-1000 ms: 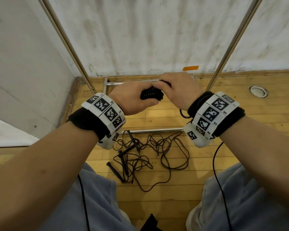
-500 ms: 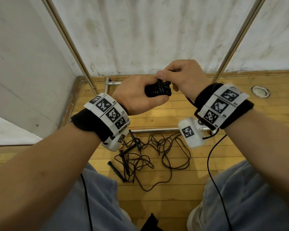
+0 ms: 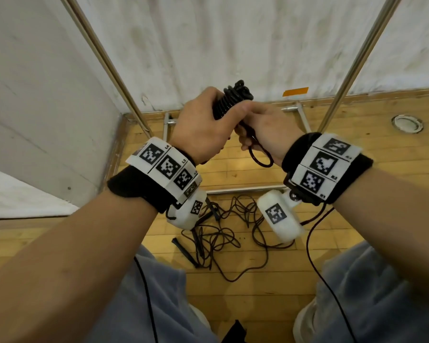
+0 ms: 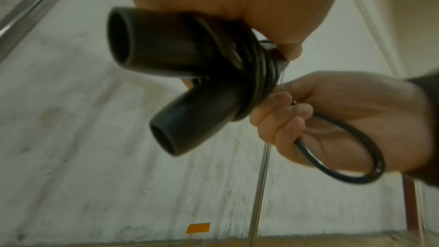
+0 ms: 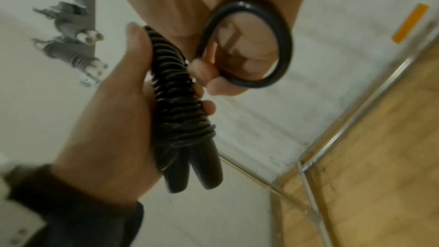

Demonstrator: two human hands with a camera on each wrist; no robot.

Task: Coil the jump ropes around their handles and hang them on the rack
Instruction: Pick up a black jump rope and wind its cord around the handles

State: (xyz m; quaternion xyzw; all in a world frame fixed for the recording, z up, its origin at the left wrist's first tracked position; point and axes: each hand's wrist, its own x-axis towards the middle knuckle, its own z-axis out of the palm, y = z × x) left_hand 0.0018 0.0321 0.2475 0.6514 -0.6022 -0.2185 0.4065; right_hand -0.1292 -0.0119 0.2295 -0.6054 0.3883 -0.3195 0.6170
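The coiled jump rope (image 3: 229,102) is being held up in front of the person, above the wooden floor (image 3: 357,169) and between the rack's slanting metal poles (image 3: 352,60). Its cord is lying in tight black turns around two handles (image 4: 166,67) set side by side, whose bare ends are sticking out below the coil in both wrist views. The left hand (image 3: 203,129) is gripping the wound bundle, fingers and thumb curled round it. The right hand (image 3: 265,129) is sitting just beside it, its grip closed on the loose end of the cord, which is forming a small loop (image 5: 249,44) hanging under the palm. Below the wrists, more jump ropes (image 3: 223,226) are lying on the floor in a loose tangle, their dark handles poking out at the left. In the right wrist view, other wound ropes (image 5: 73,44) are showing blurred against the white wall (image 3: 208,40); whether they are hanging on the rack cannot be told.
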